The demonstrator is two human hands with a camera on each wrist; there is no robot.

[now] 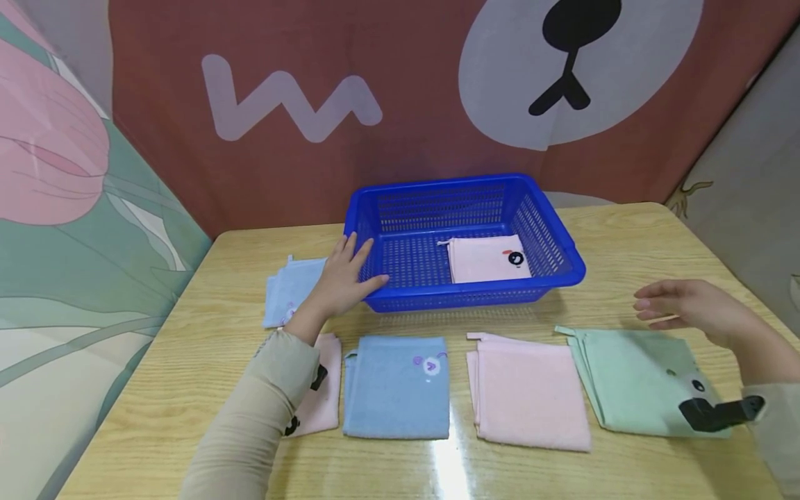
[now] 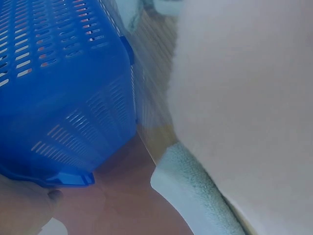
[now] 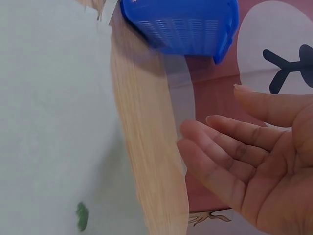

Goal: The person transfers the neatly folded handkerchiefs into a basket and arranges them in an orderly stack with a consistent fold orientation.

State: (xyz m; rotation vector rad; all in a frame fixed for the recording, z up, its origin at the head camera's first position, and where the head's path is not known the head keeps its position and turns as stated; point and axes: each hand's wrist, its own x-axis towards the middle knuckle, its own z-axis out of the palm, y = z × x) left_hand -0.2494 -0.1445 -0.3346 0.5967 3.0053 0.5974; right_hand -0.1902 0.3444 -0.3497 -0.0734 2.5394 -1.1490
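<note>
My left hand (image 1: 344, 278) is at the left end of a blue plastic basket (image 1: 475, 300), its fingers spread over the rim. Inside the basket lies a folded pink towel (image 1: 481, 260) with a small dark face on it. Above the far edge of a folded green towel (image 1: 637, 382), my right hand (image 1: 706, 309) hovers with relaxed fingers and nothing in them. In the right wrist view its palm (image 3: 274, 181) shows bare. A folded blue towel (image 1: 278, 292) lies left of the basket, partly behind my left hand.
In the front row, a blue towel (image 1: 400, 396) and a pink towel (image 1: 531, 396) lie left of the green one. Another pink towel (image 1: 328, 389) is partly covered by my left sleeve (image 1: 250, 417). Behind the wooden table (image 1: 206, 347) hangs a brown printed cloth (image 1: 412, 153).
</note>
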